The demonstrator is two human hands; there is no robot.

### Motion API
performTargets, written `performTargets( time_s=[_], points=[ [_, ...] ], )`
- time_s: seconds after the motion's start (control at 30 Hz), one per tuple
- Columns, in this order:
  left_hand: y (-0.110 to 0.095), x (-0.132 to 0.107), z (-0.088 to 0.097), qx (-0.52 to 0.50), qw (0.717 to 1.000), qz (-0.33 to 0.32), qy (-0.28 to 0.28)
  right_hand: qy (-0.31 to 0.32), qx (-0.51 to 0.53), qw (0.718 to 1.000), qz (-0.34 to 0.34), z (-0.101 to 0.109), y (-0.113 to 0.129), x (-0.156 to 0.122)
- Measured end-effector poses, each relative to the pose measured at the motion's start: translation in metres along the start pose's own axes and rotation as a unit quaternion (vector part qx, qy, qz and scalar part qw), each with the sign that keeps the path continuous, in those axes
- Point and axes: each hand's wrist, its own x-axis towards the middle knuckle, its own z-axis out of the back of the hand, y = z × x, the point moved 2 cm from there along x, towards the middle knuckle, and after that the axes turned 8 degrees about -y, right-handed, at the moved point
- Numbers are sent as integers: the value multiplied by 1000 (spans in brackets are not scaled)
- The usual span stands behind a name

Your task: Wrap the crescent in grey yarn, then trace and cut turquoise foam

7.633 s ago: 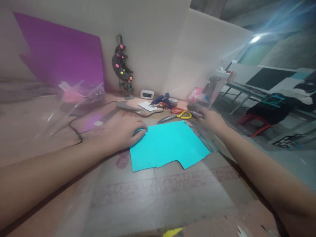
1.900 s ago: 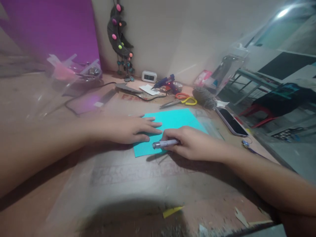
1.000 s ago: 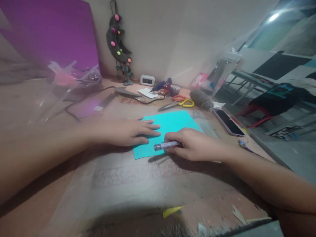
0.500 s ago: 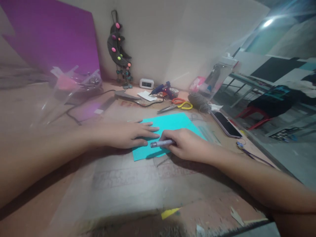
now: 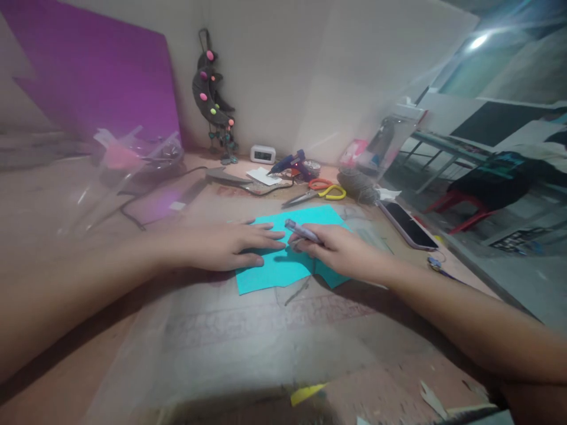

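A bright turquoise sheet [image 5: 270,274] lies on the work surface, its lower edge uneven. My left hand [image 5: 239,245] rests flat on the sheet's left part, fingers spread. My right hand [image 5: 332,245] is closed around a pale purple pen [image 5: 303,230], held over the middle of the sheet. The pen's blunt end points up and to the left. Its other end is hidden by my fingers, so I cannot tell whether it touches the sheet.
Behind the sheet lie scissors [image 5: 316,193], a blue glue gun [image 5: 290,162], a small digital clock [image 5: 263,154] and grey yarn [image 5: 358,184]. A phone [image 5: 410,226] lies at the right edge. A purple board [image 5: 97,77] leans at left, near clear plastic [image 5: 133,156].
My right hand has turned, and the pen now tilts upward where it lay nearly level. More of the sheet's lower right edge shows. My left hand stays on the sheet.
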Motion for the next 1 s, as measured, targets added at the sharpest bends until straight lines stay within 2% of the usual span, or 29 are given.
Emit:
performTargets(
  time_s=[0.03,0.1,0.2,0.23,0.27,0.3,0.33,0.4,0.43,0.47,0.5,0.57,0.6,0.67,0.77,0.83,0.87,0.93,1.0],
  points=[
    [0,0,0,-1,1000,6,1,23,43,999,-13,4,-1,0],
    [-1,-1,1,-4,1000,13,5,120,155,979,-51,11,-1,-4],
    [-1,0,2,0,1000,9,10,295,283,908,-94,14,0,-9],
    [-1,0,2,1,1000,8,11,319,303,893,-100,14,-3,-8],
    [-1,1,2,0,1000,8,12,314,316,889,-108,14,-8,-5],
    [-1,1,2,-3,1000,10,11,279,326,895,-119,15,-17,0],
    [-1,1,3,-6,1000,11,10,218,332,908,-133,17,-28,7],
    [0,0,3,-9,1000,12,6,52,340,924,-169,25,-57,21],
    [0,-1,3,-9,1000,11,5,-71,343,917,-189,32,-73,26],
    [1,-1,3,-8,1000,9,4,-196,338,898,-204,41,-89,30],
    [2,-2,2,-8,1000,6,3,-288,329,874,-210,48,-101,32],
    [2,-2,2,-9,1000,3,1,-338,319,859,-216,59,-115,34],
    [2,-2,1,-10,1000,4,2,-341,310,862,-211,63,-115,34],
    [2,-2,2,-9,1000,10,7,-312,259,896,-180,64,-104,30],
    [3,-1,4,-19,999,29,2,-220,60,970,-79,49,-63,17],
    [7,-2,7,-31,997,62,-18,-131,-94,987,-12,32,-32,6],
    [10,-2,8,-34,996,79,-29,-74,-119,990,33,24,-19,1],
    [14,-2,9,-35,994,96,-43,24,-66,991,118,14,1,-8],
    [15,-2,8,-37,994,89,-50,137,18,981,137,14,10,-14]
  ],
)
